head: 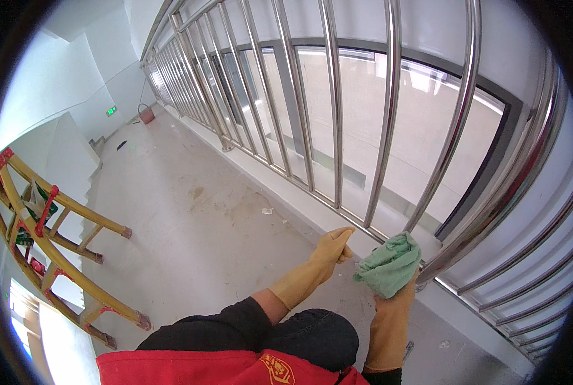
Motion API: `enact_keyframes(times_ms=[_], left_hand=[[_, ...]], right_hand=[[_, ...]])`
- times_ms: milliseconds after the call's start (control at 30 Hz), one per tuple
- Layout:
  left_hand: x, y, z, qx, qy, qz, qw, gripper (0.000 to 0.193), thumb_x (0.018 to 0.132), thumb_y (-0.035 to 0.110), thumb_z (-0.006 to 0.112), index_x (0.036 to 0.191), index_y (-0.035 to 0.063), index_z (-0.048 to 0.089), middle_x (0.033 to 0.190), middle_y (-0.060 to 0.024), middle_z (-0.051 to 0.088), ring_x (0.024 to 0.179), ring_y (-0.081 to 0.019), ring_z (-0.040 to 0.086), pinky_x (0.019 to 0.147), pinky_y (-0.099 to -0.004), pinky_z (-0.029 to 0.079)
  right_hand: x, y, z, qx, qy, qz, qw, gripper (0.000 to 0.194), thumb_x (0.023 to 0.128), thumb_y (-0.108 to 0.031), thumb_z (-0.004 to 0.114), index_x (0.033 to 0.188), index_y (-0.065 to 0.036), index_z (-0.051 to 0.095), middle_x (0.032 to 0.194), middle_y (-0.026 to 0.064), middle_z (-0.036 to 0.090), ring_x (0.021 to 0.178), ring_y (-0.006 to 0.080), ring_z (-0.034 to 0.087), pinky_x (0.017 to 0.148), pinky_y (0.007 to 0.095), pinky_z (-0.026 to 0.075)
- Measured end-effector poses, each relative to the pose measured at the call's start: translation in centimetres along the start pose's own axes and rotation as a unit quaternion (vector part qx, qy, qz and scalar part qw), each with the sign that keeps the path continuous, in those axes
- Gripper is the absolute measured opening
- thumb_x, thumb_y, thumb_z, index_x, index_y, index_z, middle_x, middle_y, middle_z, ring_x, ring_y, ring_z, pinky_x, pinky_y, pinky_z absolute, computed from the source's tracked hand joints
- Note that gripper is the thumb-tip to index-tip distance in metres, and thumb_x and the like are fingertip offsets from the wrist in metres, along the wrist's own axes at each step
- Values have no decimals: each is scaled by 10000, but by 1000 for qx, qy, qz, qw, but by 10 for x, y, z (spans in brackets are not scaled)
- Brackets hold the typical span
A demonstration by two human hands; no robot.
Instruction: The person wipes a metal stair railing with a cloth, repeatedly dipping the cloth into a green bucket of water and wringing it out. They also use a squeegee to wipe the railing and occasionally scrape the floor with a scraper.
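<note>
My right hand (398, 294), in a tan rubber glove, grips a bunched green cloth (390, 264). The cloth is at the foot of a shiny metal baluster (428, 192), near the railing's bottom rail (334, 204); whether it touches the metal is hard to tell. To its left, my left hand (333, 248) wears a matching glove. Its fingers are curled closed beside the low white curb (286, 185), and nothing shows in them. The cloth hides most of my right fingers.
A yellow ladder (81, 284) with red fittings and a bag (38, 202) stands at the left. Stairs run down behind it. The dusty floor (185, 250) bears debris scraps (267, 211). Far off is a reddish bucket (146, 114). A thick metal post (498, 207) rises at the right.
</note>
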State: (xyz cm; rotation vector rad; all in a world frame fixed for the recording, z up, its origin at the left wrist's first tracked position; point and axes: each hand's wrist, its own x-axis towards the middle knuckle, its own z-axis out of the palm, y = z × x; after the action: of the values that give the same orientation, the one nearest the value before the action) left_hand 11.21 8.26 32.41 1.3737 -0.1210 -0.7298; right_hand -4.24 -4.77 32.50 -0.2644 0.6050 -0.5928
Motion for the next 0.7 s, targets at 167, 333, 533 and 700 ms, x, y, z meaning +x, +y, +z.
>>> enact_keyframes(times_ms=[167,333,533,700], left_hand=[[-5,4,2,15,12,8,1000,367,1089,307,589,1385,108,673,646,4,549,553,-94,444,512,-264,331],[-8,8,-6,31,30,2,999,376,1083,270,595,1419,114,656,645,9,547,546,-93,439,509,-263,340],[48,-2,-113,154,94,53,982,478,1058,281,623,1510,132,574,734,-63,687,597,-131,616,529,-278,491],[132,43,-329,433,291,65,851,706,1015,339,669,1623,177,350,867,-141,752,762,-253,700,667,-404,555]], right_hand=[[1,0,-2,9,6,13,1000,454,1064,-490,596,1385,-169,597,1316,31,662,1240,262,636,1067,457,542],[14,11,-16,-18,-80,-33,996,448,1089,-486,543,1395,-163,596,1365,39,647,1296,281,600,1122,470,500],[14,8,-20,-10,-19,-17,1000,490,1078,-485,554,1418,-134,591,1406,70,638,1313,325,598,1116,513,505],[15,-1,-17,-11,38,-37,999,516,1051,-492,597,1401,-113,600,1341,92,668,1230,332,654,1041,525,562]])
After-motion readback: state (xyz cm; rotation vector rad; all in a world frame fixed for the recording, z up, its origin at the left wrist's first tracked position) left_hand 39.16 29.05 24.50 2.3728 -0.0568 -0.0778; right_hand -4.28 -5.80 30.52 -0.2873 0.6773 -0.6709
